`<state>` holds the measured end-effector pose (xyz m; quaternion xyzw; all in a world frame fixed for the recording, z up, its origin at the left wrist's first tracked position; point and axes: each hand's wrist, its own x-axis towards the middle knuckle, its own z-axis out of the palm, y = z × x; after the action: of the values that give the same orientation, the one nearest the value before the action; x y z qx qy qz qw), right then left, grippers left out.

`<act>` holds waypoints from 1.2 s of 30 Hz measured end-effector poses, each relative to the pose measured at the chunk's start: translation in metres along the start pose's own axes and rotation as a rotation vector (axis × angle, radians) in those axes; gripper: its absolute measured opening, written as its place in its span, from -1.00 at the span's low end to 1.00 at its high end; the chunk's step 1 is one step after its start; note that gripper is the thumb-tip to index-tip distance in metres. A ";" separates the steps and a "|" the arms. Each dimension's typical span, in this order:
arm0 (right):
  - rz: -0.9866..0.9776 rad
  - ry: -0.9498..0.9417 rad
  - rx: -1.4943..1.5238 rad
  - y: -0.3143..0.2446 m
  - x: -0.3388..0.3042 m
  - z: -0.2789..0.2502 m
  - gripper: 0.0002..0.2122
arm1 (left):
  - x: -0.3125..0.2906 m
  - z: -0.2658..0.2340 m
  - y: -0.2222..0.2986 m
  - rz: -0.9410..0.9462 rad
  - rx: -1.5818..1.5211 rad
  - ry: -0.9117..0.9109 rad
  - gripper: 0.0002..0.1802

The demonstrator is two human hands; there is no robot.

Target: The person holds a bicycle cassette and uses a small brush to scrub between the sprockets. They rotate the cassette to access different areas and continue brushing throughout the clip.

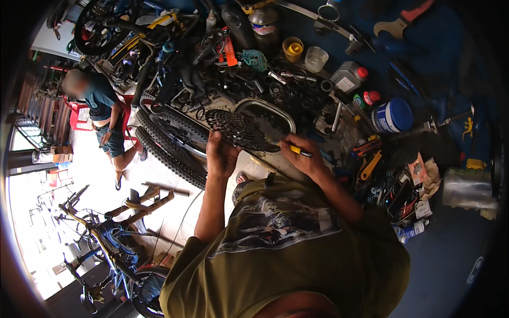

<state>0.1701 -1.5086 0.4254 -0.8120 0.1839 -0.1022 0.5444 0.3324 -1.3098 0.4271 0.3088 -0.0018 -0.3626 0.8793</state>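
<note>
From where I watch, the cluttered blue workbench (435,254) fills the right and upper part of the frame, strewn with tools, bolts and small parts. At lower left a bicycle (106,249) lies over the pale floor, and two knobby tyres (169,151) run diagonally from upper left toward the centre. A second person (103,114) sits on a red chair (77,114) in the upper left, well apart from me.

On the bench, toward the upper right, I see a blue-and-white tub (392,115), a grey bottle with a red cap (348,77), a clear cup (316,58) and a yellow cup (292,49) just beside it.

At the centre is the black cassette (238,130) — a stack of toothed sprockets held up above a metal tray (275,111). Its faces tilt, the wide side toward upper left; its long spread runs from upper left down to lower right.

My left hand (221,153) grasps the cassette from below, fingers wrapped on its lower left edge. My right hand (305,156) is clenched around a yellow-handled tool (298,150) — its tip points left, to the cassette's lower right end.
</note>
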 end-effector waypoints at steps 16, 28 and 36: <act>-0.027 0.038 0.102 0.020 0.041 0.012 -0.76 | -0.016 -0.040 -0.002 0.246 0.500 -0.216 0.10; 0.018 -0.045 0.308 -0.026 0.017 0.018 -0.78 | -0.004 -0.023 -0.005 0.189 0.486 -0.213 0.07; 0.018 -0.135 0.552 -0.062 0.035 0.021 -0.74 | -0.001 -0.032 -0.006 0.136 0.426 -0.230 0.05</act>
<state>0.2209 -1.4844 0.4732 -0.6363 0.1193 -0.0893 0.7569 0.3346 -1.2950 0.3980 0.4431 -0.1991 -0.3271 0.8106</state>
